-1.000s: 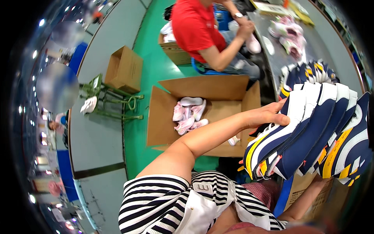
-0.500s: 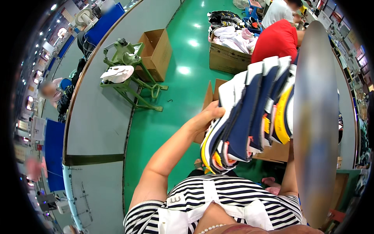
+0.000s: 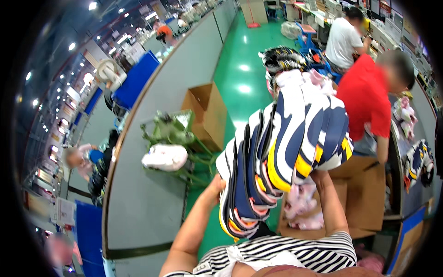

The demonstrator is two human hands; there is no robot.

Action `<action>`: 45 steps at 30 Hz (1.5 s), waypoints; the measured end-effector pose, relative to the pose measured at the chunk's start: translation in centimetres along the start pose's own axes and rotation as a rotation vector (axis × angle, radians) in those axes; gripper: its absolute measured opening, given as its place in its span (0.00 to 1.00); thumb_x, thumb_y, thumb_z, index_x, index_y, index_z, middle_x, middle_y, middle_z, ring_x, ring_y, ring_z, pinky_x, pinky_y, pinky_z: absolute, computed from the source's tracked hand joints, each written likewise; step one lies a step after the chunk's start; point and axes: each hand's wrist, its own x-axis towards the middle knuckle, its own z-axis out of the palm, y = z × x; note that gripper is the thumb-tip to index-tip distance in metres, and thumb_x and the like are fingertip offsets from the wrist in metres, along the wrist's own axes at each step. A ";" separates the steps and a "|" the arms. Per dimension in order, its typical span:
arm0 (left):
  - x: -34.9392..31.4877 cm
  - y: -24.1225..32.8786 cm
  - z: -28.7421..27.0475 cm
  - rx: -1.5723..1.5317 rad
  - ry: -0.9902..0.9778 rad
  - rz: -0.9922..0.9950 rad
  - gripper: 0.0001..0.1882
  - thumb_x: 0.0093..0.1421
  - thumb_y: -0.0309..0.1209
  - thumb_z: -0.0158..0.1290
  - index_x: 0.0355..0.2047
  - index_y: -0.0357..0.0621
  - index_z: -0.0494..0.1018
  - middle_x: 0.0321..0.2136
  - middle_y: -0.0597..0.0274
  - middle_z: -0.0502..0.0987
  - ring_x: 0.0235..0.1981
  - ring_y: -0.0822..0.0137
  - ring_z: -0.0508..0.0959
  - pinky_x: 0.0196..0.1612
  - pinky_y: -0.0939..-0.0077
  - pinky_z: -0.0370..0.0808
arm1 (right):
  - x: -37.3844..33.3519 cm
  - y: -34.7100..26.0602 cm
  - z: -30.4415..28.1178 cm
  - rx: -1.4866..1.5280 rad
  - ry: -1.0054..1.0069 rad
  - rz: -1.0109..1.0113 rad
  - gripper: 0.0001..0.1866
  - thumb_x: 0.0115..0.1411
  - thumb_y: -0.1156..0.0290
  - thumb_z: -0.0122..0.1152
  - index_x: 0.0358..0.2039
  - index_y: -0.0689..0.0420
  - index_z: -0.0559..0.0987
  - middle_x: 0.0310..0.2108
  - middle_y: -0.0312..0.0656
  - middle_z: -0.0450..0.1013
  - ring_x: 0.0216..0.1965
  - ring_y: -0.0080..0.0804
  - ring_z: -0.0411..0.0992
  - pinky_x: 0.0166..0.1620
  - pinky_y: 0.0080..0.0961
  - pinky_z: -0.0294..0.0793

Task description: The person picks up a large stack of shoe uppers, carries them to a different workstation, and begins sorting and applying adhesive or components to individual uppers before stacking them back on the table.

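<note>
Smooth, fabric-like panels on the stacked shoe uppers (image 3: 284, 147)! Below, the green floor (image 3: 236, 69) gleams, glossy; the open carton (image 3: 364, 196) is matt cardboard, the stand (image 3: 171, 131) looks painted metal, the striped top (image 3: 302, 249) knit cloth.

Head cam, L of pair — faces down/fwd, close, prob. tilted — rim dark.

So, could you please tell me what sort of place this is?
Probably a shoe factory: stacked shoe uppers, pink pieces in an open box, and a person in red beside a bench with more uppers.
</note>
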 end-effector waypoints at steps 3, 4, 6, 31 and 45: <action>3.5 3.3 -4.4 -0.083 -0.022 0.111 0.46 0.45 0.49 0.62 0.58 0.35 0.56 0.51 0.60 0.68 0.51 0.68 0.69 0.53 0.73 0.67 | 8.0 -1.4 3.9 0.695 -0.079 0.283 0.26 0.64 0.55 0.45 0.60 0.50 0.59 0.58 0.36 0.61 0.57 0.34 0.62 0.59 0.35 0.61; 4.7 5.2 -5.0 -0.095 0.006 0.104 0.46 0.46 0.49 0.61 0.58 0.35 0.56 0.52 0.60 0.68 0.51 0.67 0.69 0.52 0.72 0.67 | 10.8 -2.1 4.8 0.920 -0.066 0.388 0.26 0.63 0.55 0.46 0.60 0.49 0.60 0.58 0.36 0.61 0.56 0.34 0.62 0.58 0.35 0.61; 6.6 8.5 -4.9 -0.162 0.131 0.128 0.49 0.45 0.56 0.60 0.59 0.36 0.55 0.52 0.60 0.67 0.51 0.67 0.69 0.52 0.72 0.67 | 16.0 -1.3 6.4 1.173 0.004 0.461 0.27 0.63 0.53 0.46 0.60 0.50 0.61 0.58 0.35 0.61 0.57 0.33 0.62 0.58 0.35 0.61; 69.9 40.0 -26.3 -0.505 -0.004 0.216 0.41 0.48 0.47 0.62 0.57 0.41 0.59 0.50 0.56 0.70 0.47 0.63 0.73 0.50 0.71 0.72 | 86.0 14.6 11.0 0.725 -0.071 0.069 0.28 0.63 0.58 0.41 0.62 0.52 0.55 0.60 0.35 0.57 0.60 0.34 0.55 0.63 0.37 0.49; 114.7 58.6 -43.8 -0.337 -0.134 0.155 0.41 0.48 0.48 0.61 0.57 0.42 0.59 0.50 0.56 0.70 0.48 0.63 0.73 0.50 0.70 0.72 | 127.6 27.1 17.6 1.188 0.194 0.475 0.25 0.64 0.63 0.44 0.60 0.54 0.58 0.57 0.37 0.61 0.58 0.31 0.59 0.61 0.33 0.57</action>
